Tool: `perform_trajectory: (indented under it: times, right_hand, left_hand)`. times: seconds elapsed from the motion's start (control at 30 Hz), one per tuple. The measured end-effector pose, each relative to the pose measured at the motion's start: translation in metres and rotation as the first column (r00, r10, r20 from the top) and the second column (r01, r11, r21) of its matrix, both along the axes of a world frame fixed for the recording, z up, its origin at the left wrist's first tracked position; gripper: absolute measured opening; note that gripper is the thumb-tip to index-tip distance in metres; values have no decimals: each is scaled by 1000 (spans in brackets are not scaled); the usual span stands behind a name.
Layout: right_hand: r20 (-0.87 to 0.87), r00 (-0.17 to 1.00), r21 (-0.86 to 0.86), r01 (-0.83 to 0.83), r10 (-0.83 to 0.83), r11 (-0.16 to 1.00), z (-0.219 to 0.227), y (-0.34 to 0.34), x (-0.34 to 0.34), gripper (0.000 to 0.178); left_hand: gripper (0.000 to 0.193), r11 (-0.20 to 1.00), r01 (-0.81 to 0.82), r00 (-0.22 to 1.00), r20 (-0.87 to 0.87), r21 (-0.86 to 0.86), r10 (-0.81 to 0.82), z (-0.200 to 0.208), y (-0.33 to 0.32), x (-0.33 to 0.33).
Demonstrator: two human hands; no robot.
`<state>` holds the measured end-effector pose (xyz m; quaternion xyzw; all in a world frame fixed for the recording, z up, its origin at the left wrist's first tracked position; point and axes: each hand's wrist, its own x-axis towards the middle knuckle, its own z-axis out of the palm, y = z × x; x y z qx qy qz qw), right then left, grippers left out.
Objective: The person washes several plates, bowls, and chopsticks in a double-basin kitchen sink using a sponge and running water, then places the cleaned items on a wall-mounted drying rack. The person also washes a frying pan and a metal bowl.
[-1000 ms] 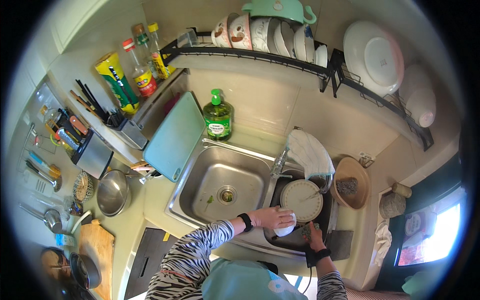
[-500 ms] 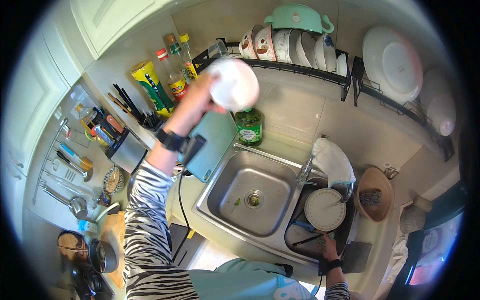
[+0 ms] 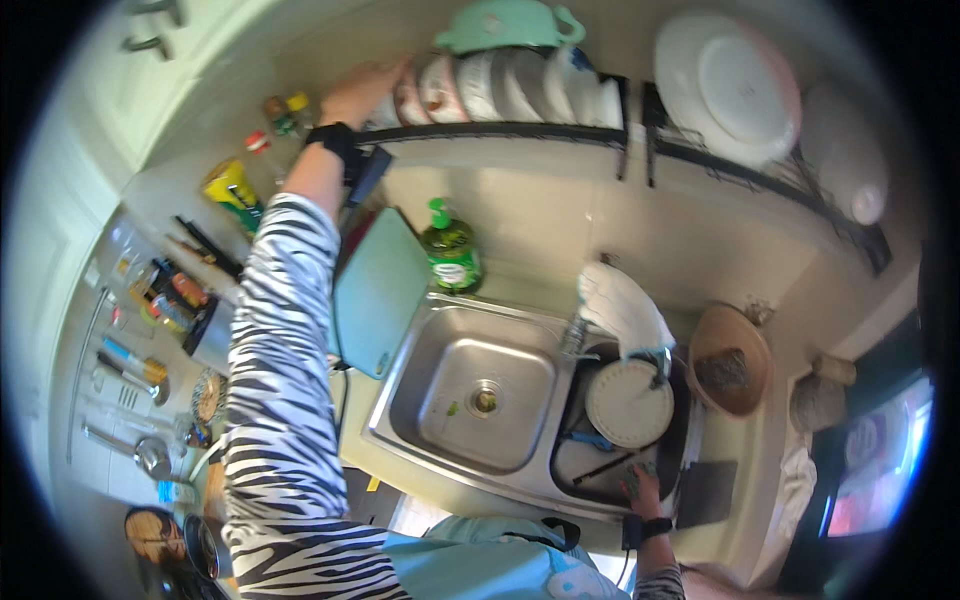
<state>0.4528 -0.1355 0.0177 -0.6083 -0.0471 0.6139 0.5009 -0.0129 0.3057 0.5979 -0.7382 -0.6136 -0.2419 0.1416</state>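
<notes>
My left hand (image 3: 362,90) reaches up to the wall-mounted black dish rack (image 3: 520,130) and grips a bowl (image 3: 405,98) at the left end of a row of upright bowls (image 3: 500,85). My left arm wears a zebra-striped sleeve and a black wrist band. My right hand (image 3: 643,490) rests low on the front edge of the right sink basin (image 3: 600,465), fingers near a dark utensil; whether it grips anything is unclear. A white plate (image 3: 628,402) lies in that basin.
A mint lidded pot (image 3: 495,22) sits on the rack, large white plates (image 3: 725,85) to the right. Green soap bottle (image 3: 450,250), teal cutting board (image 3: 378,290), left basin (image 3: 480,395), a tan bowl (image 3: 728,360) and bottles and utensils at left surround the sink.
My left hand lifted a white bowl from the right basin up across the counter to the rack's left end. My right hand stayed at the basin's front edge.
</notes>
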Motion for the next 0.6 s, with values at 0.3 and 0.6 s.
perform_trajectory:
  times: [0.3, 0.6]
  right_hand:
    - [169, 980, 283, 58, -109, 957, 42, 48, -5, 28]
    - [764, -598, -614, -561, 242, 555, 42, 133, 38, 47]
  left_hand:
    - [60, 945, -11, 846, 506, 326, -165, -54, -61, 27]
    - [30, 116, 789, 573, 790, -603, 217, -454, -290, 230]
